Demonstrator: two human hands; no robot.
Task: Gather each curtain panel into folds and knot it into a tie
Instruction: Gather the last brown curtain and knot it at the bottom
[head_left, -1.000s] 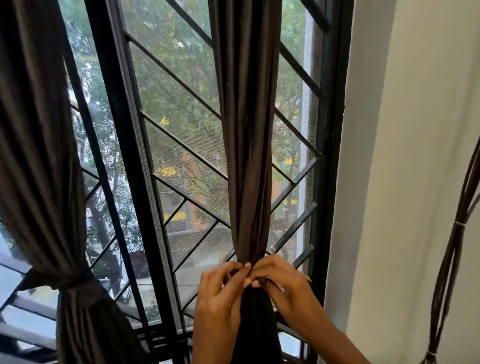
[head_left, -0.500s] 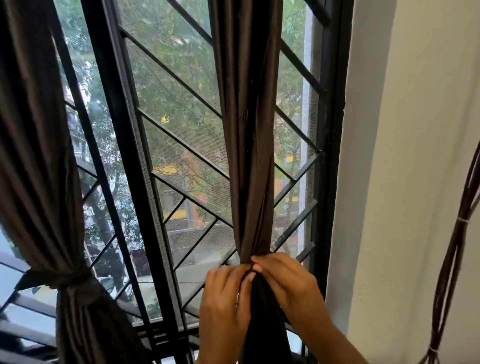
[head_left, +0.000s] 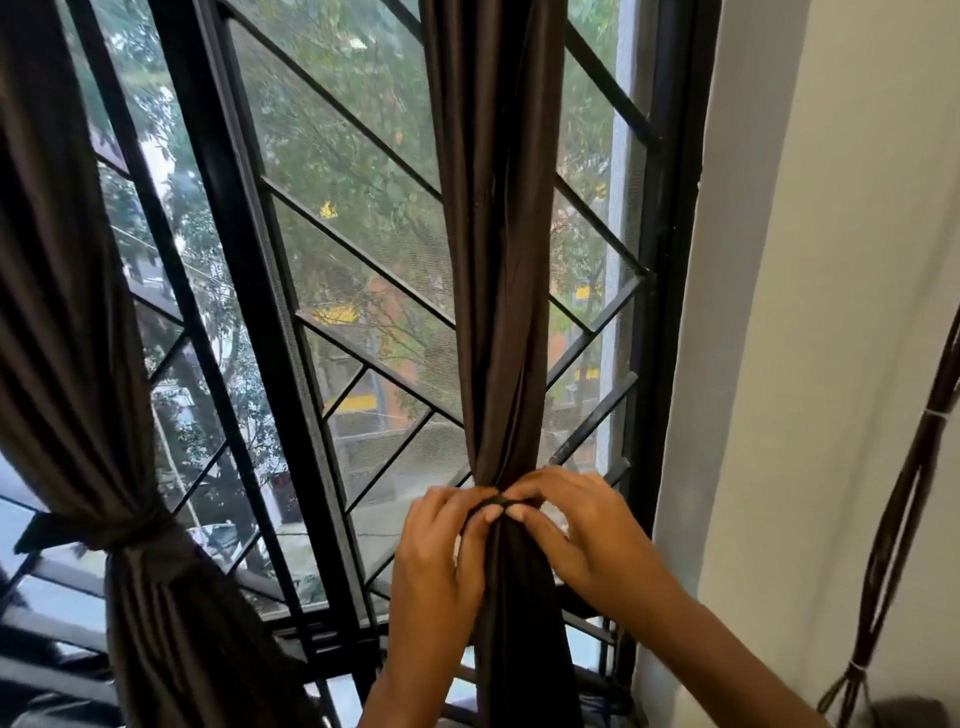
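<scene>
A dark brown curtain panel (head_left: 496, 249) hangs gathered into a narrow bundle in front of the window. A thin dark tie band (head_left: 504, 502) wraps its waist. My left hand (head_left: 441, 551) pinches the band from the left with curled fingers. My right hand (head_left: 576, 525) pinches it from the right, fingertips meeting the left hand's over the band. A second brown panel (head_left: 62, 322) at the left is gathered and cinched by its own tie (head_left: 104, 530).
The black window frame (head_left: 239, 291) and its diagonal metal grille (head_left: 363, 270) stand right behind the curtains. A white wall (head_left: 810, 312) rises at the right, with a bundle of dark cords (head_left: 904, 509) hanging against it.
Both hands have shifted slightly on the middle panel's waist, and the dark band now shows between their fingertips. The view has drifted a little.
</scene>
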